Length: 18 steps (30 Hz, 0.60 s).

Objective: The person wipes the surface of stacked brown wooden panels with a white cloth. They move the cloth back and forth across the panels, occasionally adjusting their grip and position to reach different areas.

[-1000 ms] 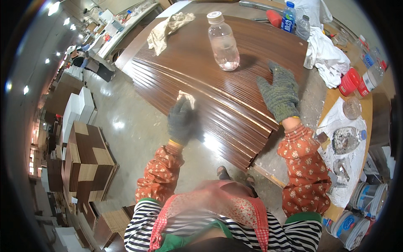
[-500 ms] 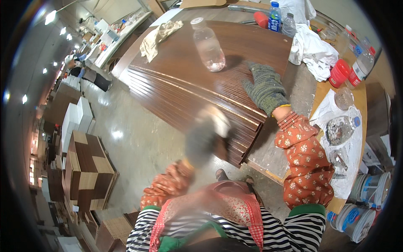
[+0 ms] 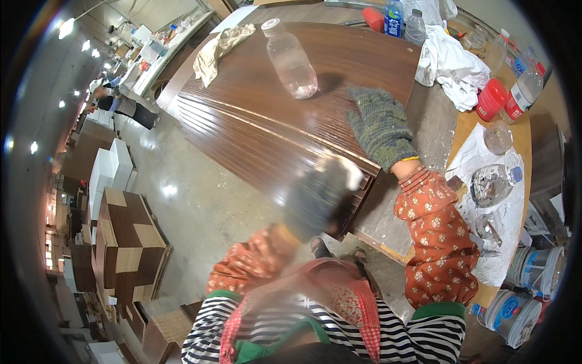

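Brown wooden panels (image 3: 357, 54) with long grooves along their near side lie stacked on the bench. My left hand (image 3: 315, 200), in a dark grey knit glove and smeared by motion, is closed on a whitish cloth (image 3: 350, 171) at the near edge of the stack. Its fingers are mostly hidden. In a matching grey-green glove, my right hand (image 3: 382, 128) lies flat on the right part of the top panel, fingers stretched out. A clear plastic bottle (image 3: 292, 64) holding some liquid stands on the panel beyond both hands, with a crumpled cream cloth (image 3: 221, 51) to its left.
White rags (image 3: 451, 70), a red cup (image 3: 490, 100) and several plastic bottles crowd the bench's right side. Buckets (image 3: 515, 315) stand low at the right. Stacked boards (image 3: 130, 242) rise from the floor at the left; a person (image 3: 130, 106) is farther back.
My left hand has swept rightward with the whitish cloth along the panels' near edge. My right hand stays flat on the panel. The whole view has shifted slightly.
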Each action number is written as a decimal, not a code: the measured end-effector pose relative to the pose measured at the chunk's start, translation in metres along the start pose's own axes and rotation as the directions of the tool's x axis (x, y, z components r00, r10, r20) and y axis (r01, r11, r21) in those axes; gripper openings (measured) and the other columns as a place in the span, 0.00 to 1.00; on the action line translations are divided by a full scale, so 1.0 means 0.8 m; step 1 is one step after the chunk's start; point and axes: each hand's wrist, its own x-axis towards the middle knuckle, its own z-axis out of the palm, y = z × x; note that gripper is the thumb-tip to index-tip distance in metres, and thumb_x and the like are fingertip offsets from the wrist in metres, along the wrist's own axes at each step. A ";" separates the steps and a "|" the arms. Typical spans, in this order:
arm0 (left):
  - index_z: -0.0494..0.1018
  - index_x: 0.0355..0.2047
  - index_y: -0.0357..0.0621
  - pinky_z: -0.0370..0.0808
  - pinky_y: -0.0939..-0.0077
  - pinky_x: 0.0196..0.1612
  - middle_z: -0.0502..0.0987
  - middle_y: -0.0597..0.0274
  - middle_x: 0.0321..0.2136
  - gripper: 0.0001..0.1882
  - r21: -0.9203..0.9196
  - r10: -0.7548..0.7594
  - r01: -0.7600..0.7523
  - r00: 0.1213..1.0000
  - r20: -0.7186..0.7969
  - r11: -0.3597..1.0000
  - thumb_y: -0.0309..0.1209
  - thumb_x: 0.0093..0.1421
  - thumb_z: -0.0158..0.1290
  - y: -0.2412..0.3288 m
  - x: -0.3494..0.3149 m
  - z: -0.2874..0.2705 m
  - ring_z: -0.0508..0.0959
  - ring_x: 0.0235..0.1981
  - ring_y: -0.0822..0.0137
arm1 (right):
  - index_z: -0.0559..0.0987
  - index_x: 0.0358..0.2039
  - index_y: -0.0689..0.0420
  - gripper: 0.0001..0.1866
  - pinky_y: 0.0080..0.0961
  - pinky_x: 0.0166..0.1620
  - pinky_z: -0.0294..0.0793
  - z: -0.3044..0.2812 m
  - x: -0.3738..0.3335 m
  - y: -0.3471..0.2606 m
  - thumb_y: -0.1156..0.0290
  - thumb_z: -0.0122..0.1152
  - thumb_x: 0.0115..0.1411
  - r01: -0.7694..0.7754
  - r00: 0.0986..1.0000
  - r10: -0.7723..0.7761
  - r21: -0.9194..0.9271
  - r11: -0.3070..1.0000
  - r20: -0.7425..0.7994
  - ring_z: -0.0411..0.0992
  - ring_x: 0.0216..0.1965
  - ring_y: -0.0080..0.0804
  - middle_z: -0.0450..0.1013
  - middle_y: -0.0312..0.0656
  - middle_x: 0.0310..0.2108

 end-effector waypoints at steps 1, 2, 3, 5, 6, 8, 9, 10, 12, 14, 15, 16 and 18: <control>0.69 0.58 0.39 0.75 0.57 0.47 0.73 0.47 0.54 0.27 0.026 -0.017 0.018 0.998 -0.052 0.999 0.32 0.57 0.56 -0.037 0.001 -0.009 0.77 0.48 0.50 | 0.75 0.56 0.51 0.23 0.46 0.61 0.65 0.000 -0.001 0.001 0.58 0.58 0.63 -0.003 1.000 0.003 0.010 1.000 0.005 0.69 0.56 0.49 0.73 0.47 0.54; 0.68 0.58 0.39 0.74 0.57 0.48 0.73 0.48 0.55 0.26 0.042 -0.136 0.139 0.987 -0.082 0.989 0.33 0.59 0.55 -0.072 0.003 -0.017 0.77 0.48 0.50 | 0.75 0.56 0.51 0.22 0.46 0.61 0.65 0.001 -0.002 0.002 0.59 0.58 0.63 0.000 1.000 0.000 0.027 1.000 -0.006 0.69 0.57 0.48 0.73 0.47 0.54; 0.65 0.61 0.40 0.73 0.57 0.49 0.71 0.50 0.57 0.28 0.078 -0.129 0.141 0.982 -0.138 0.987 0.36 0.61 0.53 -0.111 0.009 -0.024 0.75 0.50 0.50 | 0.75 0.56 0.51 0.23 0.46 0.60 0.65 0.001 -0.002 0.003 0.59 0.58 0.63 -0.001 1.000 0.001 0.018 1.000 -0.002 0.69 0.57 0.48 0.73 0.47 0.54; 0.71 0.50 0.40 0.74 0.56 0.44 0.77 0.44 0.44 0.16 0.186 -0.430 0.420 0.903 0.013 0.888 0.31 0.63 0.52 -0.179 0.025 -0.039 0.76 0.41 0.45 | 0.75 0.56 0.51 0.23 0.46 0.60 0.65 0.003 -0.003 0.005 0.59 0.58 0.63 -0.001 1.000 0.001 -0.003 1.000 -0.006 0.69 0.57 0.48 0.73 0.47 0.54; 0.75 0.47 0.40 0.75 0.55 0.48 0.78 0.45 0.48 0.15 0.233 -0.401 0.402 0.915 -0.056 0.885 0.29 0.61 0.52 -0.196 0.028 -0.044 0.78 0.45 0.45 | 0.75 0.56 0.52 0.23 0.46 0.60 0.65 0.003 -0.003 0.005 0.59 0.57 0.63 -0.002 1.000 0.002 -0.003 1.000 -0.020 0.68 0.57 0.48 0.73 0.47 0.54; 0.74 0.50 0.42 0.75 0.54 0.48 0.76 0.44 0.52 0.17 0.359 -0.368 0.351 0.930 -0.022 0.865 0.31 0.61 0.53 -0.197 0.032 -0.043 0.78 0.46 0.44 | 0.75 0.56 0.52 0.23 0.45 0.61 0.65 0.003 -0.003 0.004 0.59 0.57 0.63 -0.034 0.999 0.033 -0.009 0.999 -0.019 0.68 0.57 0.48 0.74 0.46 0.53; 0.73 0.52 0.42 0.75 0.54 0.48 0.75 0.43 0.54 0.19 0.407 -0.310 0.278 0.951 0.014 0.870 0.31 0.61 0.53 -0.183 0.033 -0.039 0.77 0.46 0.44 | 0.75 0.56 0.52 0.22 0.46 0.62 0.64 0.003 -0.002 0.002 0.59 0.57 0.63 -0.040 0.999 0.040 -0.001 0.999 -0.020 0.68 0.57 0.48 0.74 0.46 0.53; 0.71 0.55 0.42 0.75 0.55 0.48 0.73 0.43 0.55 0.22 0.315 -0.159 0.192 0.979 -0.128 0.929 0.32 0.60 0.54 -0.154 0.028 -0.031 0.77 0.46 0.43 | 0.75 0.56 0.52 0.22 0.47 0.62 0.62 0.001 -0.002 0.001 0.59 0.56 0.63 -0.052 0.998 0.052 0.006 0.999 -0.032 0.68 0.57 0.47 0.74 0.46 0.53; 0.69 0.57 0.43 0.75 0.56 0.48 0.73 0.44 0.54 0.27 0.263 -0.254 0.244 0.967 0.002 0.933 0.33 0.56 0.56 -0.082 0.009 -0.021 0.76 0.48 0.46 | 0.75 0.56 0.52 0.22 0.49 0.64 0.60 -0.002 -0.001 -0.002 0.60 0.56 0.63 -0.081 0.996 0.081 -0.014 0.997 0.023 0.68 0.58 0.46 0.73 0.45 0.53; 0.68 0.57 0.40 0.75 0.57 0.52 0.73 0.45 0.54 0.30 0.335 -0.073 0.064 0.997 0.012 0.940 0.36 0.54 0.59 -0.016 0.000 -0.006 0.77 0.50 0.47 | 0.75 0.55 0.52 0.21 0.53 0.66 0.56 -0.005 -0.002 -0.004 0.60 0.55 0.63 -0.051 0.997 0.056 -0.082 0.995 0.061 0.68 0.58 0.45 0.73 0.45 0.54; 0.68 0.57 0.38 0.74 0.58 0.54 0.73 0.45 0.55 0.31 0.339 0.002 -0.020 0.999 0.052 0.941 0.36 0.53 0.59 0.011 -0.003 -0.004 0.77 0.50 0.47 | 0.75 0.55 0.51 0.21 0.54 0.66 0.55 -0.006 -0.002 -0.005 0.60 0.55 0.63 -0.079 0.994 0.085 -0.085 0.993 0.069 0.68 0.58 0.45 0.73 0.45 0.54; 0.69 0.56 0.37 0.74 0.57 0.54 0.74 0.46 0.55 0.30 0.114 0.077 -0.080 0.997 0.029 0.990 0.35 0.54 0.59 0.034 -0.006 -0.004 0.77 0.50 0.48 | 0.75 0.55 0.51 0.20 0.55 0.66 0.54 -0.006 -0.003 -0.005 0.61 0.54 0.63 -0.079 0.997 0.079 -0.099 0.992 -0.003 0.68 0.58 0.45 0.73 0.44 0.54; 0.71 0.56 0.36 0.75 0.56 0.52 0.75 0.47 0.54 0.29 -0.071 0.153 -0.153 0.988 -0.004 0.986 0.31 0.53 0.59 0.042 0.002 -0.013 0.78 0.48 0.49 | 0.76 0.54 0.51 0.19 0.56 0.66 0.53 -0.004 -0.004 -0.003 0.61 0.54 0.64 -0.091 0.995 0.087 -0.127 0.988 -0.039 0.68 0.58 0.45 0.73 0.44 0.53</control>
